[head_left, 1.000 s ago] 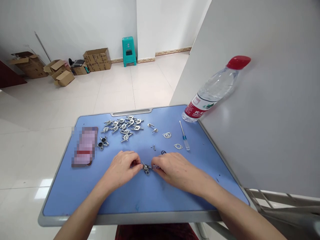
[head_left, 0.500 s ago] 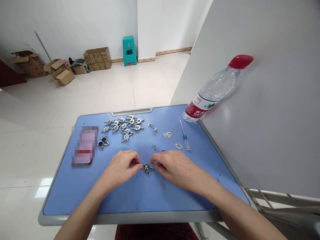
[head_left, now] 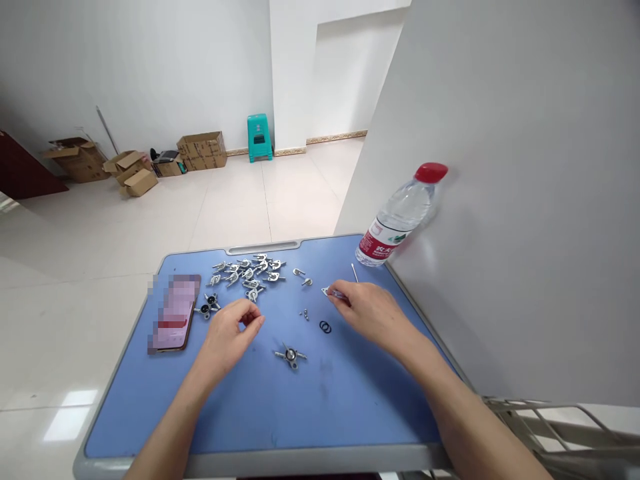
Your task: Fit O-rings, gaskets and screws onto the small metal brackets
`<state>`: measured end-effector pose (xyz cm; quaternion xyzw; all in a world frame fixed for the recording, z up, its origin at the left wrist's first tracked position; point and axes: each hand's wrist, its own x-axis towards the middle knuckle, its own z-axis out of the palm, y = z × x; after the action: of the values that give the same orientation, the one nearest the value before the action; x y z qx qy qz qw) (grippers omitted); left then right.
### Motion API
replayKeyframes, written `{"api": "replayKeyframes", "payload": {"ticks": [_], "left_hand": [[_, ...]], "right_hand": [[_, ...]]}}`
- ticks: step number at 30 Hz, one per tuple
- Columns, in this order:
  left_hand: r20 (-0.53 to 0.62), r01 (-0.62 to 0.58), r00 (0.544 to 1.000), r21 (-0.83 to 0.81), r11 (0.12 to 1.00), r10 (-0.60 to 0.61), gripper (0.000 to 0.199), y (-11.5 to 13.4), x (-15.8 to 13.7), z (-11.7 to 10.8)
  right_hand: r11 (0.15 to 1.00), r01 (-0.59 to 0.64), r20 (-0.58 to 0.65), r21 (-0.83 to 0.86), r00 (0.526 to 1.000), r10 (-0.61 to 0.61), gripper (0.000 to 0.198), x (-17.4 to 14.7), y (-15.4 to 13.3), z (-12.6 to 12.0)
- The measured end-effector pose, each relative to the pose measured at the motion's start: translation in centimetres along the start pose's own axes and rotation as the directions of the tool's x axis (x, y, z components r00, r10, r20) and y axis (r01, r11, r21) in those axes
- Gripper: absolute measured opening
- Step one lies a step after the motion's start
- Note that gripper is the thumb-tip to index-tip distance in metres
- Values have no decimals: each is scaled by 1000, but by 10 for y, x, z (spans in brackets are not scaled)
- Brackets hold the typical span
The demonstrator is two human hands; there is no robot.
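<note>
My left hand (head_left: 231,337) hovers over the left middle of the blue table, thumb and forefinger together, with nothing visible between them. My right hand (head_left: 370,312) is at the right, its fingertips pinched around a small pale, shiny piece that I cannot make out. Those fingertips are over a flat metal flange plate (head_left: 325,291), mostly hidden by the hand. Between and below the hands lies a small metal valve-like assembly (head_left: 291,356) with side stems and a round centre. Two black rubber rings (head_left: 325,327) and several tiny metal pieces (head_left: 305,314) lie near the right hand.
Several metal assemblies (head_left: 247,272) are clustered at the back. Two open bodies (head_left: 208,307) lie beside a phone (head_left: 176,313) on the left. Lever pieces (head_left: 307,282), a screwdriver shaft (head_left: 355,273) and a water bottle (head_left: 395,223) are at the back right, beside a grey panel (head_left: 500,233).
My right hand has moved away from the assembly, right and farther back, to the flange plates. My left hand has let go of the assembly and drawn off leftward. The black rings are now uncovered.
</note>
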<state>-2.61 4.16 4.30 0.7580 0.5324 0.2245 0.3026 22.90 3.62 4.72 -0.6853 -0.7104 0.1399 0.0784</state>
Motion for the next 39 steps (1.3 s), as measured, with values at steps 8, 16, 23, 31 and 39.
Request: {"api": "replayKeyframes", "payload": {"ticks": [8, 16, 23, 31, 39], "left_hand": [[-165, -9, 986, 50, 999, 17, 16, -9, 5, -12], [-87, -47, 995, 70, 996, 53, 16, -2, 4, -5], [-63, -57, 996, 69, 996, 61, 15, -4, 3, -2], [-48, -59, 997, 77, 995, 63, 15, -5, 2, -2], [-42, -62, 997, 77, 995, 65, 15, -4, 2, 0]], "right_hand": [[999, -40, -14, 19, 999, 40, 21, 6, 7, -2], [999, -45, -13, 23, 999, 46, 29, 18, 22, -6], [1000, 1, 42, 10, 999, -1, 25, 26, 24, 1], [998, 23, 67, 54, 997, -26, 16, 25, 23, 2], [995, 8, 111, 103, 994, -19, 9, 26, 24, 9]]}}
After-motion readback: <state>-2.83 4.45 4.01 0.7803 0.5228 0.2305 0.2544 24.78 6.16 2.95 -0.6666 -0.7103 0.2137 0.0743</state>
